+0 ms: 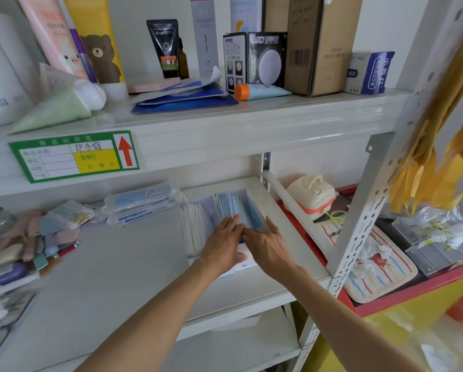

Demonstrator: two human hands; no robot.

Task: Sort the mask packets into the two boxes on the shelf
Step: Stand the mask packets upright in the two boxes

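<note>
Shelving of pale grey metal fills the view against a white wall, its perforated upright [370, 210] slanting across the right side. On the upper shelf [225, 124] stand tubes, cartons and a brown cardboard box [319, 44], with a green price label [74, 155] stuck to its front edge. The middle shelf [104, 264] is mostly bare grey; combs and small goods [31, 237] crowd its left end and a sealed bundle of masks [141, 204] lies toward the back. Beyond the upright, a red-edged surface carries a cream container [312, 196] and a striped cloth [378, 267].

Two open white boxes sit side by side at the right end of the middle shelf. The left box [195, 232] holds pale, whitish mask packets standing on edge; the right box [252, 200] holds blue mask packets [231, 208] packed upright in a row. The left hand [222, 245] lies flat with fingers extended, pressing on the blue packets. The right hand [265, 244] is just beside it, fingers together and touching the same stack; whether either hand pinches a packet cannot be told.
</note>
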